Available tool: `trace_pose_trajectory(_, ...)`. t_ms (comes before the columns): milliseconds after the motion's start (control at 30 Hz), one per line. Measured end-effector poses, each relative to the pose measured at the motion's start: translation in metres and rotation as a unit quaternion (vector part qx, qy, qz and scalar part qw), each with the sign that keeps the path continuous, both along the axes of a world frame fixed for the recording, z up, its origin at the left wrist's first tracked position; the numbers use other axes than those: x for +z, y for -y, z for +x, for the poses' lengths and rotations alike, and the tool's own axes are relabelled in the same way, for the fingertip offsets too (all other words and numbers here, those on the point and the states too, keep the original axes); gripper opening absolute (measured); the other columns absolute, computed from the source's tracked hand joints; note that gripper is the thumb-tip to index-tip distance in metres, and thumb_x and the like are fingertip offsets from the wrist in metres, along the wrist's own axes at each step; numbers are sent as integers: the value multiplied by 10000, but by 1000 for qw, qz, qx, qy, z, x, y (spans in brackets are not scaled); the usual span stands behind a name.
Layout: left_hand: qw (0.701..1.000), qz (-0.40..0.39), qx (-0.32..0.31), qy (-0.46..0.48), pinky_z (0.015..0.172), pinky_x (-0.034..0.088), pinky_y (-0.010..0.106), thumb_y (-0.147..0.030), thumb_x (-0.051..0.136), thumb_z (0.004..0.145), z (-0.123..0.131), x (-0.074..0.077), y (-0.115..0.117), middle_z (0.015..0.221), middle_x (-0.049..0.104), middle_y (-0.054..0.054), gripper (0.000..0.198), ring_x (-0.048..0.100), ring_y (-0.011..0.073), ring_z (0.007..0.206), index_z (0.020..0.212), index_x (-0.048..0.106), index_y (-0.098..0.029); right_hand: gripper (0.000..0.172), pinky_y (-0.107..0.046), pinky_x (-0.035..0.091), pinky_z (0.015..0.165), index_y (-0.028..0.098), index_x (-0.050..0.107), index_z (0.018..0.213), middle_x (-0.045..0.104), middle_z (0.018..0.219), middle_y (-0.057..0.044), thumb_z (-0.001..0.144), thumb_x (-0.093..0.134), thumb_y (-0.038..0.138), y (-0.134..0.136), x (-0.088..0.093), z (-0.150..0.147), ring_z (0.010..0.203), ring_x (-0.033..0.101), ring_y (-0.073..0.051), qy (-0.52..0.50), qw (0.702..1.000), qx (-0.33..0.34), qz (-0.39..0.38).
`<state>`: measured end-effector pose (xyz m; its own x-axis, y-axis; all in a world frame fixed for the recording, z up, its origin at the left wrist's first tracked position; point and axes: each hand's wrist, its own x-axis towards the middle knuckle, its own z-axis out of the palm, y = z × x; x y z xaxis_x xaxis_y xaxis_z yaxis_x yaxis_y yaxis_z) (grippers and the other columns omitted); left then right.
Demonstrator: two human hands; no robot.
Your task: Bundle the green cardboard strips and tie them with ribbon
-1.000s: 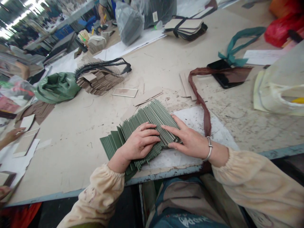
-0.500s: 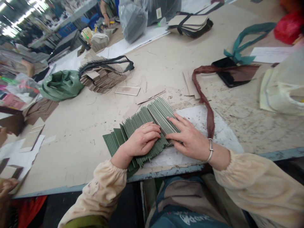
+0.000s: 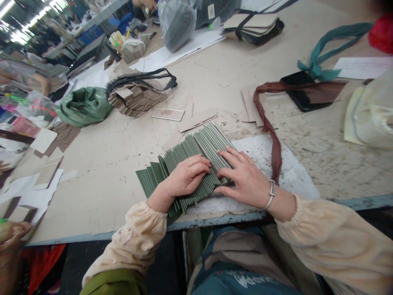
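A fanned stack of green cards [image 3: 196, 149] lies overlapped on the work table [image 3: 101, 172] near its front edge, partly on a white sheet [image 3: 260, 149]. My left hand [image 3: 186, 178] rests palm down on the near middle of the fan, fingers curled over the card edges. My right hand [image 3: 244, 176], with a silver bangle at the wrist, presses flat on the fan's right end, fingers spread and thumb at the near edge of the cards. The two hands' fingertips almost meet.
A brown ribbon [image 3: 272, 131] runs beside my right hand. Behind lie a strapped pile of brown cards [image 3: 138, 98], a green bag [image 3: 84, 106], a small framed card [image 3: 168, 114], a black phone [image 3: 302, 96], a teal ribbon [image 3: 325, 53] and a pale plastic bag [image 3: 368, 110].
Both hands stay on the green fan; the right hand has drawn slightly toward the near edge, squeezing the cards. The camera has shifted a little, moving the scene to the right.
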<state>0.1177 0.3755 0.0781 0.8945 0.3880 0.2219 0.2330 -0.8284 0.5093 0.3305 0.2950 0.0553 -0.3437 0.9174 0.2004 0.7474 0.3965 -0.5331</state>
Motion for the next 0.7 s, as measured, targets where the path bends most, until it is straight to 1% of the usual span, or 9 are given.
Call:
trace_pose_trajectory(367, 1000, 3, -5, -1, 1057, 386, 463, -90, 415, 834, -1, -1, 0, 1103, 592, 96, 211, 554, 181, 1067, 974, 549, -172, 233, -643, 287, 1003, 234, 669, 832, 385, 1421, -81, 745, 674, 450, -2, -3, 0, 1334, 266, -380, -8, 1000, -3, 8)
trace_pose_trajectory(567, 999, 28, -21, -3, 1067, 375, 477, -93, 449, 783, -4, -2, -1, 1171, 560, 96, 221, 536, 203, 1110, 897, 615, -183, 233, -638, 291, 1005, 238, 671, 855, 366, 1428, -91, 755, 663, 448, -2, -4, 3, 1342, 254, -373, -3, 1000, 4, 2)
trace_pose_trajectory(700, 999, 42, -28, -4, 1067, 377, 475, -96, 461, 768, -5, -3, -1, 1190, 559, 95, 234, 536, 205, 1121, 886, 641, -188, 230, -642, 283, 1006, 239, 673, 862, 368, 1428, -88, 754, 664, 442, -3, -3, 3, 1341, 254, -377, -6, 1000, 4, -1)
